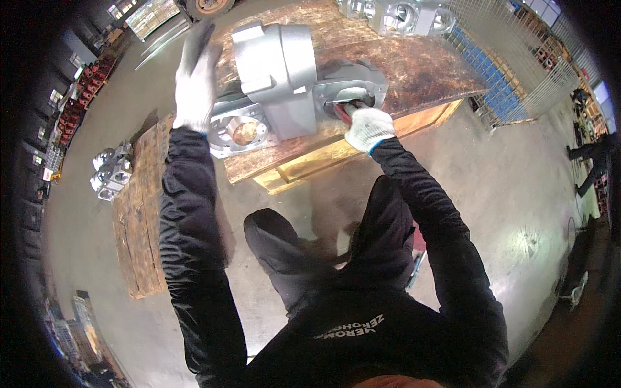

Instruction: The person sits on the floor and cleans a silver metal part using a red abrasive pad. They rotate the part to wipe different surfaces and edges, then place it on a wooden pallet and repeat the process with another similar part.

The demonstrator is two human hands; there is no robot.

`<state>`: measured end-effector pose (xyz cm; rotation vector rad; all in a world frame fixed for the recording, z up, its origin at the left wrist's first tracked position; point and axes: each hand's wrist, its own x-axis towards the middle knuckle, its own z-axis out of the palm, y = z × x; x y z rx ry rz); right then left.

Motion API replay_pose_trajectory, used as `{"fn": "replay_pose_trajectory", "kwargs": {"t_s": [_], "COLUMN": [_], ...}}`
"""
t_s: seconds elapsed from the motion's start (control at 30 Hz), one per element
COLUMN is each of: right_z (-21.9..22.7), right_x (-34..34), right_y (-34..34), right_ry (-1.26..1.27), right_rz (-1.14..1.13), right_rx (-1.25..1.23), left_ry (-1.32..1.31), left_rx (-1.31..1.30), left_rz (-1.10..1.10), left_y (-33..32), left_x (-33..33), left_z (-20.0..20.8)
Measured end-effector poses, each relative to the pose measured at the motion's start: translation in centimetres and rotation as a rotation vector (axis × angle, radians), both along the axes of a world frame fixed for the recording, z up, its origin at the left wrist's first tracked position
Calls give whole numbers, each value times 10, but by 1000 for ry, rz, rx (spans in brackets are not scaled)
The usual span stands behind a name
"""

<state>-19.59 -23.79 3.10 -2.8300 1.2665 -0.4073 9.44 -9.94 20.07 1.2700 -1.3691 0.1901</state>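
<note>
A large silver-grey metal casting [278, 71] lies on a wooden worktop, with a round barrel in its middle and a flanged opening on each side. My right hand [370, 128], in a white glove, is closed around a red-handled tool [343, 114] at the right opening. The tool's working end is hidden inside the casting, so its kind does not show. To the left of the barrel, my left hand [196, 84] is raised, its fingers stretched out and holding nothing. That glove is white with dark grey fingers.
More silver castings [407, 17] stand at the far edge of the wooden worktop [420, 64]. On the left, a lower plank surface [139, 226] has another casting [114, 173] beside it. A wire mesh cage [511, 71] stands at right. Another person [592, 161] is at the far right.
</note>
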Motion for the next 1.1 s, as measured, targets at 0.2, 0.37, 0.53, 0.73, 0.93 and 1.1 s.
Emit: {"fn": "replay_pose_trajectory", "kwargs": {"t_s": [0.2,0.37,0.53,0.73,0.93,1.1], "right_z": [5,-7,-30,-13,17,-17], "right_x": [13,23,36,-6,14,20], "right_y": [3,2,-2,-13,6,10], "right_ry": [-156,-1425,-2097,-325,-301,-1830], "right_rz": [107,143,506,162,9,192], "right_rx": [95,1239,1803,316,511,1650], "left_ry": [-131,-251,-172,-30,-85,-22], "left_rx": [332,73,127,258,192,209], "left_rz": [310,344,279,319,247,239], "left_y": [-36,-45,-46,-34,-48,-42], "left_x": [-59,-54,-43,-58,-32,-49], "left_z": [38,20,25,26,18,23]}}
